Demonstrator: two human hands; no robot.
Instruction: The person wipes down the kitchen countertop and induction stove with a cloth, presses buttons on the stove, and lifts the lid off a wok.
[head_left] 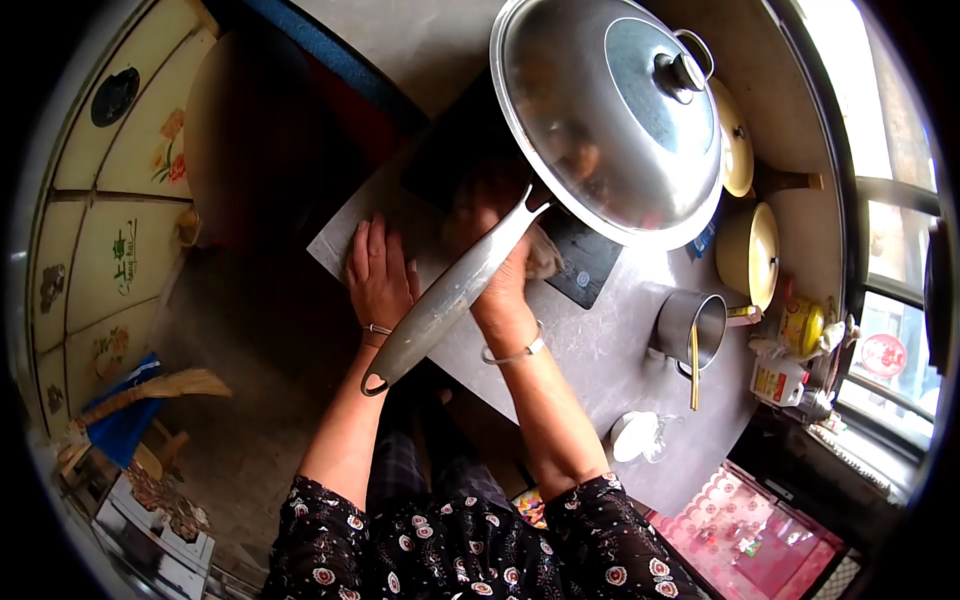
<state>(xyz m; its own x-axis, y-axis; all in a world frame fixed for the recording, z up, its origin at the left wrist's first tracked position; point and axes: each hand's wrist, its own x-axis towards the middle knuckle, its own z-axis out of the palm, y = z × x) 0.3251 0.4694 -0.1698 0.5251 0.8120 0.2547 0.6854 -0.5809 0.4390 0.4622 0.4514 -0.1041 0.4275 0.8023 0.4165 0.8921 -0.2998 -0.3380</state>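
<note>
My left hand (pixel 381 268) lies flat on the front edge of the grey counter (pixel 588 345), fingers spread. Beneath the long handle of a lidded pan, my right hand (pixel 495 262) is partly hidden; its fingers are closed on a pale crumpled cloth (pixel 543 253). The cloth touches the left side of a black cooktop (pixel 582 262). Above the cooktop stands the pan, whose handle (pixel 440 300) reaches over the counter between my forearms. A domed metal lid (pixel 610 120) with a glass window covers it.
To the right stand a metal mug (pixel 692 330) with a yellow stick across it, a white bundle (pixel 636 436), a cream pot (pixel 748 255) and a yellow-labelled bottle (pixel 800 325). A pink patterned cover (pixel 745 540) is at lower right. A broom (pixel 165 390) stands at left.
</note>
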